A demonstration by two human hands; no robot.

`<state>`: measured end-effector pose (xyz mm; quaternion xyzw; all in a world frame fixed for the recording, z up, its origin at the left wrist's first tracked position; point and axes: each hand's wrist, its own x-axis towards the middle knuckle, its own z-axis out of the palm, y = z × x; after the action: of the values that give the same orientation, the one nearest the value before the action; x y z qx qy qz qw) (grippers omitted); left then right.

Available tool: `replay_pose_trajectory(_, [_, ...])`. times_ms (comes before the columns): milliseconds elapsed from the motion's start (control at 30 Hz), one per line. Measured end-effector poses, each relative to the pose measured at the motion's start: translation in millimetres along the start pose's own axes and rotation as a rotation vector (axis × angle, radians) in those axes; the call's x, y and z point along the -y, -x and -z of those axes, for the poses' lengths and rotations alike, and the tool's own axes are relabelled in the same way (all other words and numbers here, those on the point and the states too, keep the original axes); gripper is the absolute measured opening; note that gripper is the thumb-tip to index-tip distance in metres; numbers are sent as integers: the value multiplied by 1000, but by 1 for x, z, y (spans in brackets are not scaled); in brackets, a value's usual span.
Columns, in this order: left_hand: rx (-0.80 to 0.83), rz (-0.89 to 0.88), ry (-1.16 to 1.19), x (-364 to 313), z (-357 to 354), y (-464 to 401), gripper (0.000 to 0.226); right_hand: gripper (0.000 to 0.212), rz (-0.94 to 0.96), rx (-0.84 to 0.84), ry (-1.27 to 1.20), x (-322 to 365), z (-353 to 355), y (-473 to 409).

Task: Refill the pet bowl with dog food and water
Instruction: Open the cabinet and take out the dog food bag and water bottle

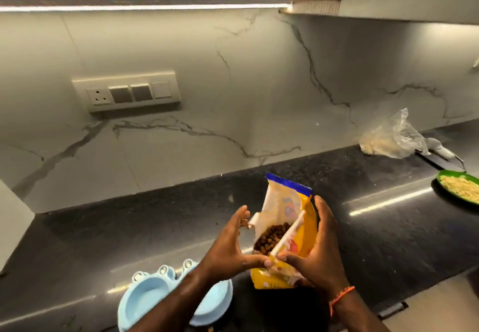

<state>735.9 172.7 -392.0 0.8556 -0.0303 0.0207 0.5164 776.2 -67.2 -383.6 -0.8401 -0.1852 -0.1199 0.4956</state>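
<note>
Gaping yellow bag [298,228] (brown kibble [270,237] inside), both-handed

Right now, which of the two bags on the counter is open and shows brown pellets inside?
The yellow dog food bag, held between both hands near the blue pet bowl. The other, a clear plastic bag, lies crumpled by the wall at far right, holding something pale.

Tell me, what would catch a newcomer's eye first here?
Probably the yellow dog food bag at centre on the dark counter, held open by the left hand and right hand, brown kibble showing inside. Next, the pale blue pet bowl at lower left, partly behind the left forearm, and the green plate at far right.
</note>
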Motion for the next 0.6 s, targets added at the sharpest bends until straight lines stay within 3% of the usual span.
replay_pose_trajectory(133, [-244, -114, -51, -34, 49, 2, 110, 119, 216, -138, -1, 62, -8, -30])
replay_pose_trajectory(300, [-544, -308, -134, -104, 136, 10, 77, 104, 516, -208, -28, 160, -14, -85])
replay_pose_trajectory(533, [-770, -627, -362, -223, 263, 47, 75, 94, 915, -308, -73, 322, -10, -161])
replay_pose_trajectory(600, [-794, -693, -420, -249, 285, 50, 74, 92, 953, -307, -58, 354, -8, -177])
